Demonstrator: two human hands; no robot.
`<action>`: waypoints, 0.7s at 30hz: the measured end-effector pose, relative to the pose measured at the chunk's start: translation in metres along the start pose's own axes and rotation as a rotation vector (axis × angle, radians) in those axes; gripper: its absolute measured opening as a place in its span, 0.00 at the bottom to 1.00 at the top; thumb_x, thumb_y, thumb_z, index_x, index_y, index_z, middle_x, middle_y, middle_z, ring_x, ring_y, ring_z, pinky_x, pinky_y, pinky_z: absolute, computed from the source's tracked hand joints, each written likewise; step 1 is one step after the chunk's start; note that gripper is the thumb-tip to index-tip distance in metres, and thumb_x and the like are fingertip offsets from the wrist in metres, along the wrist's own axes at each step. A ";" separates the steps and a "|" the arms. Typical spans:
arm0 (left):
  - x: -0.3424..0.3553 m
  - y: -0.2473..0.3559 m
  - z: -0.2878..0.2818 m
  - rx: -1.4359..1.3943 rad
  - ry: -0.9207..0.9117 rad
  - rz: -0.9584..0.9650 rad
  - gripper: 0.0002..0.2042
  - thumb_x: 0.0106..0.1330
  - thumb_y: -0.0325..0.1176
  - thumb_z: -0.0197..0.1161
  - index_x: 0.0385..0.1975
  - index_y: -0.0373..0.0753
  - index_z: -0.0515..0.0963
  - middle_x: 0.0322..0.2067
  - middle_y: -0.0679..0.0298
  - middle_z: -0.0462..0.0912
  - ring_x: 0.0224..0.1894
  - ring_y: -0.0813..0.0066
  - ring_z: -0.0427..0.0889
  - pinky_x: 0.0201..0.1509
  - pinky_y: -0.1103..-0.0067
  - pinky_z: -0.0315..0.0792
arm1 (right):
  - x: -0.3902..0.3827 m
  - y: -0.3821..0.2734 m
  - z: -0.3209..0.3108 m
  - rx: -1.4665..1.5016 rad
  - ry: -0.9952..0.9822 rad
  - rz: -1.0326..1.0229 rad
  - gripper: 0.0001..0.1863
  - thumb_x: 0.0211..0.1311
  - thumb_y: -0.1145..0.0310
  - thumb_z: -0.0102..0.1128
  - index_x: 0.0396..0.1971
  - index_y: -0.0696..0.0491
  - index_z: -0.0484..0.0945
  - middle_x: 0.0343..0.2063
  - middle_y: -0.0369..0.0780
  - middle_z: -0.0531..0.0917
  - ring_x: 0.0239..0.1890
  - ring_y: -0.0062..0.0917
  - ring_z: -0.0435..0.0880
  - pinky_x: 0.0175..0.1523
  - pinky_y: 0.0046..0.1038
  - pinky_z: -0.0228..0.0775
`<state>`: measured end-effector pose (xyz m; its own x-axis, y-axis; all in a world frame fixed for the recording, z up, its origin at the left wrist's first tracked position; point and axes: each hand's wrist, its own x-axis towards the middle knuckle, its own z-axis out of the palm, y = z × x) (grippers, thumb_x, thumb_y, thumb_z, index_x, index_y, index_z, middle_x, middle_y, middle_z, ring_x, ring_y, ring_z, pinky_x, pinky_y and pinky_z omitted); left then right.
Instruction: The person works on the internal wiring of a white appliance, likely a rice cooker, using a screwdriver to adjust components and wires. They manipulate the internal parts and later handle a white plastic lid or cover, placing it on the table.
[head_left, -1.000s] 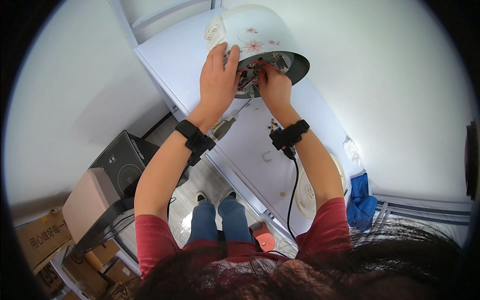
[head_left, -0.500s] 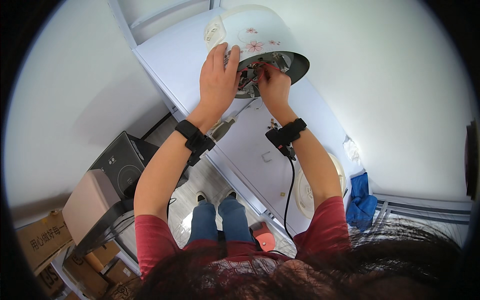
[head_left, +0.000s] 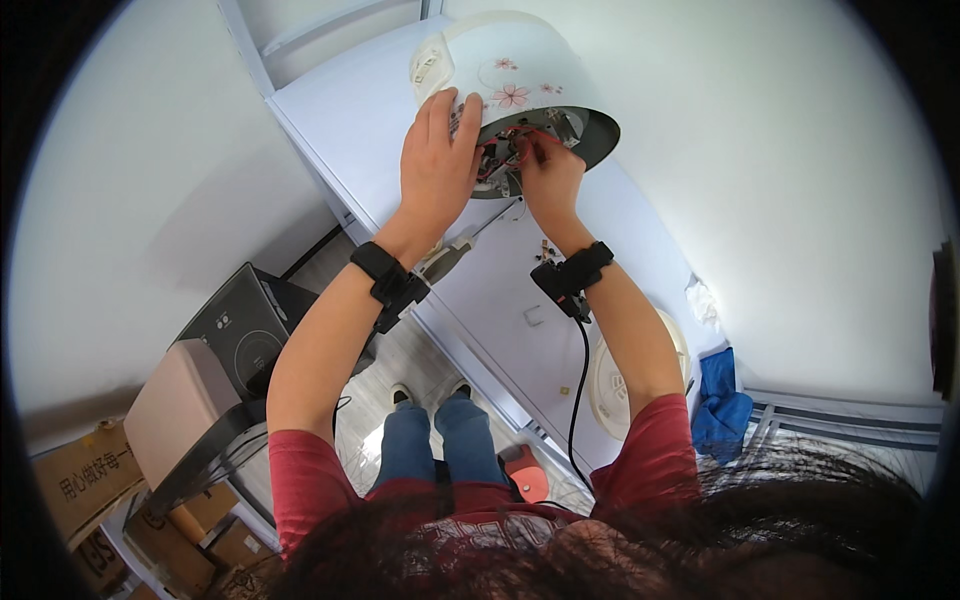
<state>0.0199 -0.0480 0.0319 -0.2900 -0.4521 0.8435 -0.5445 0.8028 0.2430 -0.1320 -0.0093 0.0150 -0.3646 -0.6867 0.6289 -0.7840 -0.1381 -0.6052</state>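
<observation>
A white rice cooker with pink flowers lies on its side at the far end of the table, its open underside turned toward me. My left hand steadies it, fingers along the outer shell and thumb by the rim of the opening. Inside, red wires and metal parts show. My right hand reaches into the opening with thumb and fingers pinched at the red wires; the fingertips are partly hidden. Below the opening lies a tool with a grey handle and a thin shaft, partly behind my left wrist.
Small loose parts and a U-shaped metal piece lie on the white table. A round cream cover sits under my right forearm. Blue cloth lies at the right. A black induction cooktop and cardboard boxes stand left.
My right hand has shifted very slightly right and down at the opening. The rice cooker has moved barely, and my left hand keeps its place on it.
</observation>
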 end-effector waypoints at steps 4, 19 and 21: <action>-0.001 0.000 -0.002 0.002 -0.005 -0.007 0.32 0.45 0.24 0.69 0.55 0.36 0.65 0.52 0.49 0.67 0.51 0.49 0.71 0.51 0.66 0.71 | 0.000 -0.003 -0.002 -0.021 -0.032 0.010 0.05 0.53 0.72 0.58 0.27 0.57 0.82 0.18 0.48 0.78 0.22 0.43 0.78 0.27 0.35 0.69; -0.004 -0.001 -0.009 -0.036 -0.040 -0.043 0.32 0.48 0.23 0.67 0.57 0.35 0.63 0.54 0.47 0.66 0.54 0.48 0.69 0.53 0.66 0.70 | -0.009 0.005 -0.012 -0.043 -0.172 -0.090 0.13 0.56 0.73 0.59 0.42 0.58 0.79 0.20 0.45 0.80 0.19 0.30 0.79 0.28 0.26 0.71; -0.004 0.000 -0.010 -0.044 -0.050 -0.047 0.33 0.48 0.23 0.66 0.57 0.35 0.63 0.54 0.47 0.66 0.55 0.48 0.69 0.54 0.66 0.70 | -0.012 0.005 -0.014 0.001 -0.181 -0.091 0.16 0.55 0.74 0.58 0.45 0.58 0.76 0.22 0.46 0.81 0.22 0.34 0.80 0.29 0.30 0.71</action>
<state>0.0286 -0.0426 0.0334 -0.3043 -0.5074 0.8062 -0.5232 0.7963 0.3036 -0.1386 0.0088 0.0111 -0.1962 -0.7884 0.5830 -0.8090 -0.2058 -0.5506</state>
